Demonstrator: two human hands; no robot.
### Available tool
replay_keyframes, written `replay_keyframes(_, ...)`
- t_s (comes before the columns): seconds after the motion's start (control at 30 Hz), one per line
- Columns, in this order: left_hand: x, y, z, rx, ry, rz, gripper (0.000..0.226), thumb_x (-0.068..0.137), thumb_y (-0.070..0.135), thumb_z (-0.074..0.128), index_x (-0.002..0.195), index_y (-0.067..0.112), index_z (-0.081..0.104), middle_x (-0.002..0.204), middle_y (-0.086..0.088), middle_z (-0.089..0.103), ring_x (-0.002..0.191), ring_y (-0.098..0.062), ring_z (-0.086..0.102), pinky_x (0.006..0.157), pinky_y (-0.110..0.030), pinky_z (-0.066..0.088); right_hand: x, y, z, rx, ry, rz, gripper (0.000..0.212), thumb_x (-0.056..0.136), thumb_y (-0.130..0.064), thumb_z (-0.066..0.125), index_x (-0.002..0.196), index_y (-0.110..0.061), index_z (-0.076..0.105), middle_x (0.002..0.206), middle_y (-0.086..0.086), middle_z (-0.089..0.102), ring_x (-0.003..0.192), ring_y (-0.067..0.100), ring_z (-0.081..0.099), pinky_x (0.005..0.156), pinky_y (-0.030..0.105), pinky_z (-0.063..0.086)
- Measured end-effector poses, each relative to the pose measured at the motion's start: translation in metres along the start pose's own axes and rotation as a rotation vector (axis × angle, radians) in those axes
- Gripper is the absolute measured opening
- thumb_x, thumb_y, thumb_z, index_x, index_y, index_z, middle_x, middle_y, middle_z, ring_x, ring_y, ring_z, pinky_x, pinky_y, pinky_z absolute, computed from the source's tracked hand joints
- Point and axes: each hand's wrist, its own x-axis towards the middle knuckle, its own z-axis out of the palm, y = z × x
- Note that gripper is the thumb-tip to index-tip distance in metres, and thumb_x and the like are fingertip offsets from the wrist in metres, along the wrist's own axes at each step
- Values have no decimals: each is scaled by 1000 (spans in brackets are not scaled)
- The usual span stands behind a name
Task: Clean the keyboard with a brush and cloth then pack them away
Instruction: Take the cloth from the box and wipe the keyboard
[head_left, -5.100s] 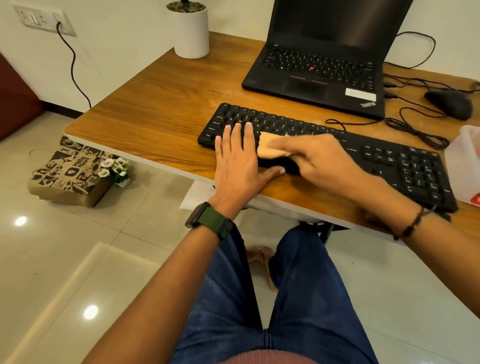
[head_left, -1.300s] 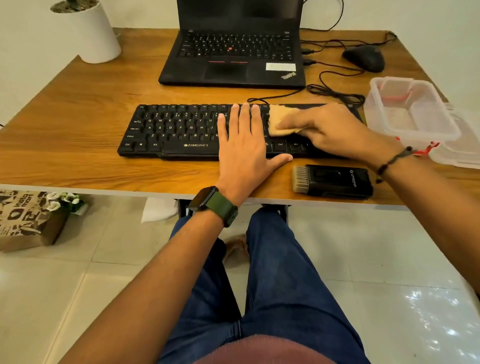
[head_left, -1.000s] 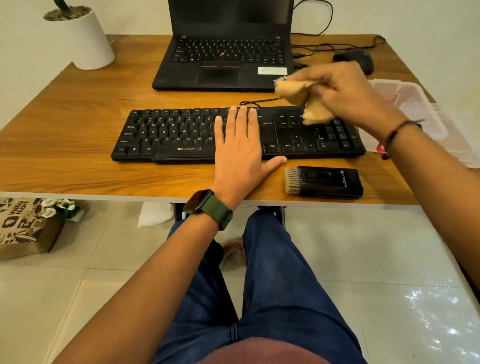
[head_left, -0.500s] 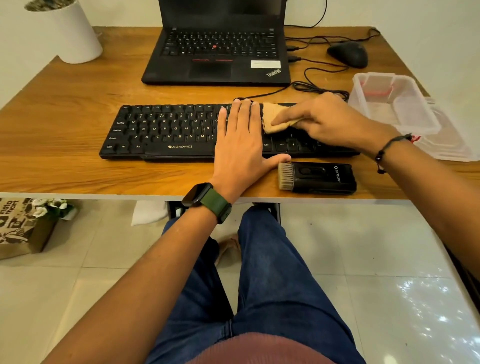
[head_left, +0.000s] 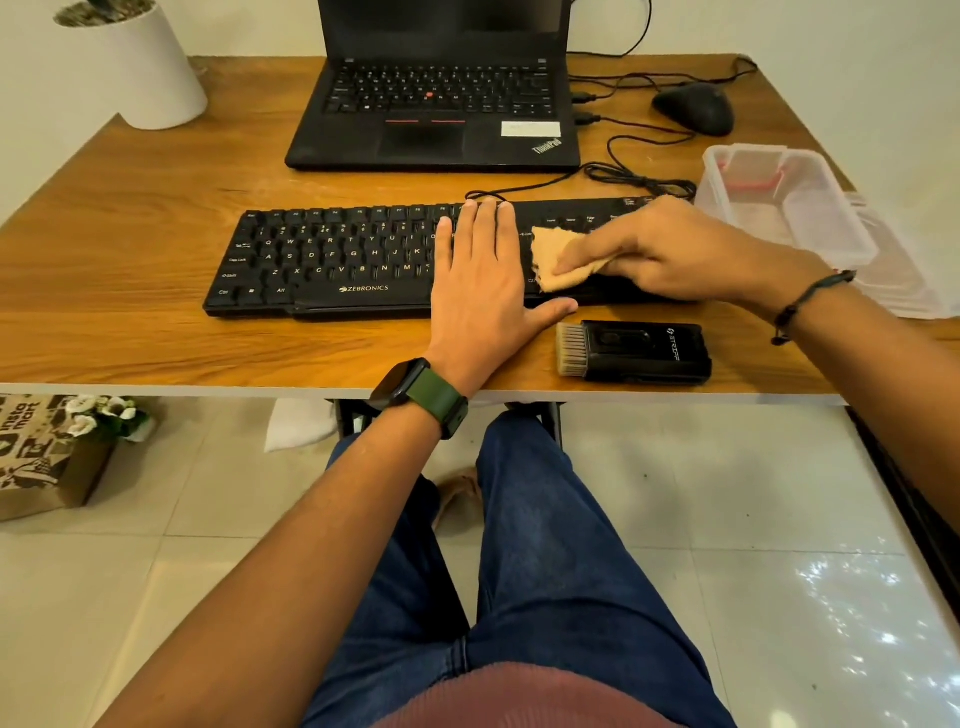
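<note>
while your left hand (head_left: 480, 291) lies spread flat on the zebronics keyboard (head_left: 332, 265), your right hand (head_left: 670, 249) presses the tan cloth (head_left: 558, 257) onto its keys, beside the thinkpad laptop (head_left: 436, 119).

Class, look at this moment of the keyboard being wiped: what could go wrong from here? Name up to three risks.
1. The brush lies near the desk edge; the right hand or its forearm could knock it off.
2. The cloth could snag a key on the keyboard.
3. The left hand rests flat on keys, so they may go unwiped.
</note>
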Motion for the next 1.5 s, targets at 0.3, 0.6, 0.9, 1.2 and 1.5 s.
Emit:
replay_keyframes(0.3, 1, 0, 0, -2, 3, -13, 102, 76, 70, 48, 145, 2, 14, 152, -16, 18, 142, -28, 10, 115, -43, 2, 6, -3, 6, -42, 44, 12, 38, 90, -5, 51, 121, -24, 61, 127, 0, 59, 124, 18, 48, 106, 36, 35)
replay_keyframes(0.6, 0, 1, -1, 12, 30, -7, 100, 76, 68, 50, 144, 2, 16, 151, -16, 20, 142, -29, 12, 115, -44, 2, -5, -1, -13, 45, 113, 61, 38, 88, 2, 51, 116, -20, 64, 124, 5, 61, 119, 19, 51, 100, 33, 39)
replay_keyframes(0.9, 3, 1, 0, -1, 40, -3, 99, 76, 66, 53, 144, 3, 17, 151, -16, 21, 142, -29, 11, 115, -43, 0, -21, 0, -23, 185, 124, 152, 41, 91, 0, 47, 120, -26, 59, 114, -11, 54, 103, 4, 47, 76, 9, 36)
replay_keyframes(1.2, 16, 16, 3, 59, 15, 123, 99, 76, 72, 43, 142, 0, 24, 148, -18, 29, 140, -32, 18, 114, -46, 3, 49, 34, -23, -223, 201, 400, 36, 93, -12, 49, 127, -19, 55, 123, 14, 58, 112, 31, 53, 93, 44, 46)
replay_keyframes(1.5, 15, 16, 7, 48, 41, 135, 96, 78, 69, 46, 142, 0, 25, 148, -18, 29, 140, -31, 18, 115, -44, 2, 6, 9, 8, -283, 133, 395, 43, 92, -7, 43, 131, -25, 51, 124, 20, 56, 114, 36, 51, 90, 38, 43)
